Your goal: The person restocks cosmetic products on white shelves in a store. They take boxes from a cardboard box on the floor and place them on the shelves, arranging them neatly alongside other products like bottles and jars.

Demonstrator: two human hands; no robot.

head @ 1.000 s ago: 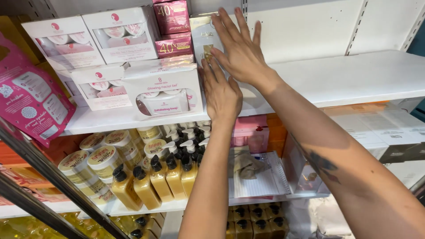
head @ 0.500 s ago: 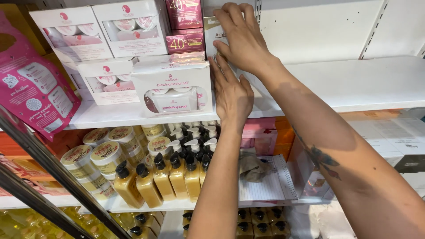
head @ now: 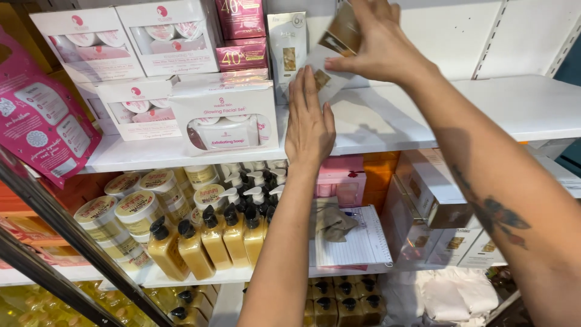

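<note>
A person stands reaching up to a white store shelf [head: 460, 115]. Their right hand [head: 378, 42] is raised above the shelf, fingers curled and pinching the upper end of a slim white carton with gold-brown panels [head: 330, 57]; the thumb lies along the carton's near face. The carton is tilted, its lower end down near the shelf surface.

The left hand [head: 308, 121] is held flat and open, fingers straight and close together, pointing up. Its fingertips touch the lower part of the tilted carton, and its palm hangs over the front edge of the shelf.

Just behind the hands, a second tall white carton with a gold panel [head: 286, 54] stands upright on the shelf. To its left are small dark-pink boxes [head: 242, 36] stacked in a pile, then large white gift boxes with clear windows [head: 224, 112] showing round jars.

On the shelf below, amber pump bottles with black tops [head: 206, 242] stand in a row beside round white tubs with yellow lids [head: 130, 212]. A grey cloth [head: 331, 223] lies on a lined paper pad [head: 357, 242] to the right of the bottles.
</note>
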